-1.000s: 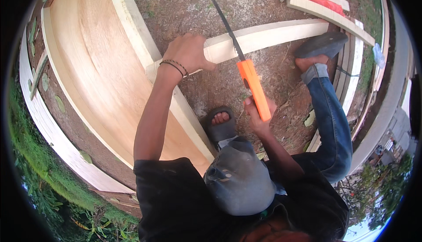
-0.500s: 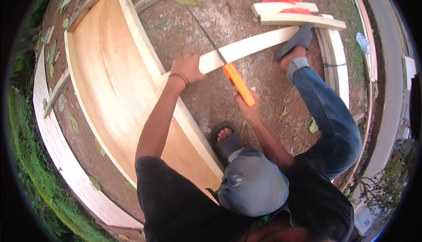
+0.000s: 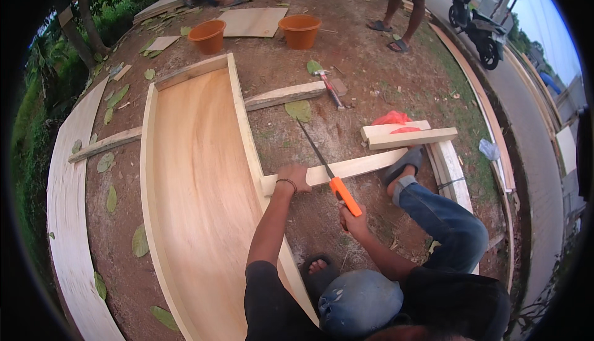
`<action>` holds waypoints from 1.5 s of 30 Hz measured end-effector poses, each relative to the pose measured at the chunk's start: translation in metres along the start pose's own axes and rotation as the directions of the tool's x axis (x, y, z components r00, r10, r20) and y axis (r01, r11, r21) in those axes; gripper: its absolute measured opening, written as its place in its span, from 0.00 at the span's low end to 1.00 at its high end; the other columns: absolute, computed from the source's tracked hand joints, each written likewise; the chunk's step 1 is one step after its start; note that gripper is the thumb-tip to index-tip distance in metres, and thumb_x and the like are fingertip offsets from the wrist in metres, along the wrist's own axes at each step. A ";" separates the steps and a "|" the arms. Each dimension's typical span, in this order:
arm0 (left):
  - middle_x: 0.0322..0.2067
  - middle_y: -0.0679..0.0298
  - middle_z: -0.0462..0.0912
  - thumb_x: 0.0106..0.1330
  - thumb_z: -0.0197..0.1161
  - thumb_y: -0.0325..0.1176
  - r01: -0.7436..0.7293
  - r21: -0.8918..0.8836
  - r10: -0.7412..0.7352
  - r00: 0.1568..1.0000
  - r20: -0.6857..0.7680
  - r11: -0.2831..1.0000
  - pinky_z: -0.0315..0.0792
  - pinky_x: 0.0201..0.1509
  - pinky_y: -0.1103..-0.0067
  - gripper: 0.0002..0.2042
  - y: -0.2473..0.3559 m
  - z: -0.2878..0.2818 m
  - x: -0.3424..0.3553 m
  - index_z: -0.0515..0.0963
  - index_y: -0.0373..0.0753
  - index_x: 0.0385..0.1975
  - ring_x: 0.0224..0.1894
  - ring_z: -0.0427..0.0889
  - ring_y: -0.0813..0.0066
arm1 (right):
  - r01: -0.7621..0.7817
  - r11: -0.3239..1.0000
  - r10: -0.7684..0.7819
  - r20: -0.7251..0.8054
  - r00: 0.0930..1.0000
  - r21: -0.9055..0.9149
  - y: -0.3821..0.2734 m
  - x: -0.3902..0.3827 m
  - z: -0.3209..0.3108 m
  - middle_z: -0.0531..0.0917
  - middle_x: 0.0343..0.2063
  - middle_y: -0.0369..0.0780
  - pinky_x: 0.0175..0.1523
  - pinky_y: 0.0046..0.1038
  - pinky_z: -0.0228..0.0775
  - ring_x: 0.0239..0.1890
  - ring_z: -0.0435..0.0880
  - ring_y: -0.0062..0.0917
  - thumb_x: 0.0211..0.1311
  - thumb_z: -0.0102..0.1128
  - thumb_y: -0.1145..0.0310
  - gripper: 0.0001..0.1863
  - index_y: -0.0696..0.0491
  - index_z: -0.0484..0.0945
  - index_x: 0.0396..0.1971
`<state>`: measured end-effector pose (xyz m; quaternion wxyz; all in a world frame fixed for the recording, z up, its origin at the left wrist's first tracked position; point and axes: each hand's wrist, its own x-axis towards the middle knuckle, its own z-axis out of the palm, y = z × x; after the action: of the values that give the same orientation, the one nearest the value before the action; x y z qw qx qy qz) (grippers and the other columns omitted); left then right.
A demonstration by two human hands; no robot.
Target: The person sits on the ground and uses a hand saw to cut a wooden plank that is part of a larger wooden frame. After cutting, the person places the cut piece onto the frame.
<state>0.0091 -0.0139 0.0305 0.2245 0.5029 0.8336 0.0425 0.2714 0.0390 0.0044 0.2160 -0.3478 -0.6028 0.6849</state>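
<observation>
My left hand [image 3: 294,178] is closed over the near-left part of a pale wooden slat [image 3: 368,165], pressing it down. The slat's left end rests on the edge of a shallow plywood panel with a raised wooden frame [image 3: 245,121]. In my right hand [image 3: 352,218] is the orange handle of a handsaw [image 3: 344,196]. Its dark blade crosses the slat just right of my left hand and points away from me. My right foot, in a dark sandal [image 3: 403,165], stands on the slat's far right end.
Short wood offcuts [image 3: 413,138] lie on stacked boards [image 3: 450,171] at right, by a red plastic bag [image 3: 391,118]. Beyond are a hammer [image 3: 332,90], two orange tubs [image 3: 299,31] and a plywood sheet [image 3: 255,23]. Other people sit and stand at the back; a motorbike [image 3: 477,26] is parked right.
My view has tilted up, bringing the tubs, hammer, people and motorbike into sight. Both hands keep their hold, and the saw still lies across the slat at about the same spot.
</observation>
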 end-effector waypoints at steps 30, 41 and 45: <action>0.38 0.59 0.88 0.56 0.71 0.36 0.240 0.417 -0.173 0.966 -0.193 0.877 0.80 0.48 0.66 0.10 0.125 -0.201 -0.219 0.85 0.42 0.37 0.44 0.86 0.59 | 0.096 0.992 -0.071 0.285 0.956 -0.077 0.007 0.014 -0.033 0.78 0.18 0.35 0.24 0.27 0.69 0.18 0.77 0.19 0.65 0.65 0.67 0.10 0.59 0.78 0.30; 0.39 0.55 0.89 0.50 0.77 0.44 0.050 0.366 -0.087 0.992 0.087 0.929 0.80 0.51 0.69 0.22 0.120 -0.175 -0.139 0.86 0.41 0.44 0.45 0.87 0.58 | 0.212 0.974 -0.203 0.109 0.973 -0.077 0.020 -0.002 -0.046 0.81 0.19 0.45 0.33 0.38 0.72 0.24 0.82 0.34 0.57 0.70 0.62 0.16 0.61 0.80 0.28; 0.42 0.53 0.89 0.45 0.80 0.55 -0.022 0.416 -0.082 0.970 0.230 0.909 0.79 0.55 0.69 0.31 0.070 -0.110 -0.100 0.85 0.39 0.45 0.47 0.88 0.60 | 0.262 0.946 -0.257 0.050 0.965 -0.192 0.014 -0.008 -0.042 0.83 0.23 0.49 0.37 0.41 0.73 0.29 0.85 0.42 0.56 0.67 0.60 0.16 0.59 0.83 0.33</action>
<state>0.0598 -0.0484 0.1831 0.2131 0.5277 0.7973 -0.2010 0.3093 0.0589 -0.0084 0.2614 -0.2767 -0.7105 0.5919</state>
